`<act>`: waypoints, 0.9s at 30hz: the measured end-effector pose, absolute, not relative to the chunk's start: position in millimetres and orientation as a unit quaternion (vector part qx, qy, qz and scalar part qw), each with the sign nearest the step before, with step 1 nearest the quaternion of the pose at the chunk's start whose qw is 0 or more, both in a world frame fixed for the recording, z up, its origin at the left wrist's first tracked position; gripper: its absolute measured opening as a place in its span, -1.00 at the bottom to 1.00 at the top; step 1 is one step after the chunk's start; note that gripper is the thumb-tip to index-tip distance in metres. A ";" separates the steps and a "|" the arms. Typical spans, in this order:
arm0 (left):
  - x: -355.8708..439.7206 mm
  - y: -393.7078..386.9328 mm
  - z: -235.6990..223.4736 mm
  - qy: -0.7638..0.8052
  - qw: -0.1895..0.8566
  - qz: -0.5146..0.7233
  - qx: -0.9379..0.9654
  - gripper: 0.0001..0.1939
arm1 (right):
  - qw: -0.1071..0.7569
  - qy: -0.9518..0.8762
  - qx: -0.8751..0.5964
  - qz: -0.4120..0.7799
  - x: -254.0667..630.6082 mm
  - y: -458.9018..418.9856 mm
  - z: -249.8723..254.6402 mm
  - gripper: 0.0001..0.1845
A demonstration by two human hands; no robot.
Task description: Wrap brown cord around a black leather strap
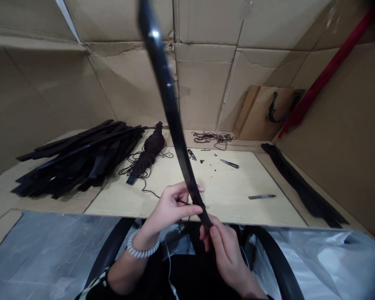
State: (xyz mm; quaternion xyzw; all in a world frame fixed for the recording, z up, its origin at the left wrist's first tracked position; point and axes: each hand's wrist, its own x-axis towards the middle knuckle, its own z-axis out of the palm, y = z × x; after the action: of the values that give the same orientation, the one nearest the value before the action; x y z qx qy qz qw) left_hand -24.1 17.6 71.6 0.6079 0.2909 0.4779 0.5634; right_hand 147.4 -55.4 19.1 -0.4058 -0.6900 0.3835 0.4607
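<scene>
a long flexible black strip (171, 108) is held upright above the counter (225, 204), its lower end pinched between thumb and fingers of the left hand (170, 206) and closed on by the right hand (225, 254), so both grips are shut on it. a thin dark cord (150, 191) seems to run from the cord bundle (151, 148) toward the left hand. slipping could be caused by the strip's flex and glossy surface, and the cord could snag if pulled taut. a dropped strip could strike the small knife (229, 163), the scissors (192, 155) or the flat metal blade (261, 196) lying on the counter.
</scene>
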 end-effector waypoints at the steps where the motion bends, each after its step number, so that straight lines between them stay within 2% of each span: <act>1: -24.6 19.4 71.4 0.278 0.577 0.475 0.604 -0.54 | 0.454 -0.671 -0.384 0.443 146.7 -56.0 18.9 -0.46; 5: -30.4 24.8 68.0 0.256 0.607 0.462 0.594 -0.54 | 0.442 -0.570 -0.313 0.618 146.6 -56.8 17.5 -0.39; 12: -37.6 25.7 66.5 0.185 0.685 0.357 0.608 -0.45 | 0.418 -0.497 -0.243 0.720 146.0 -56.9 17.4 -0.32; 17: -34.0 25.0 66.2 0.131 0.702 0.385 0.584 -0.52 | 0.376 -0.459 -0.188 0.783 147.4 -55.5 15.3 -0.31; 19: -33.0 23.1 66.7 0.135 0.693 0.410 0.577 -0.53 | 0.392 -0.500 -0.206 0.744 150.3 -54.2 15.5 -0.30; 21: -30.9 21.1 67.5 0.144 0.682 0.438 0.567 -0.57 | 0.435 -0.585 -0.267 0.631 152.5 -52.8 17.3 -0.32; 24: -24.4 19.2 68.4 0.190 0.661 0.471 0.553 -0.57 | 0.451 -0.677 -0.395 0.428 150.8 -51.2 20.6 -0.54; 25: -21.7 18.9 68.4 0.213 0.654 0.475 0.549 -0.55 | 0.442 -0.684 -0.422 0.399 149.0 -51.0 21.1 -0.60; 27: -17.7 18.4 68.1 0.251 0.645 0.478 0.541 -0.52 | 0.435 -0.668 -0.435 0.419 145.0 -51.2 20.9 -0.55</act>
State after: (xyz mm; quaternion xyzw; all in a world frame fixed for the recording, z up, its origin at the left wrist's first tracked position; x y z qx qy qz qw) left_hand -17.7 18.4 68.1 0.5410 0.2508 0.4777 0.6451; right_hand 145.0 -51.2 20.9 -0.4353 -0.6676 0.4194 0.4346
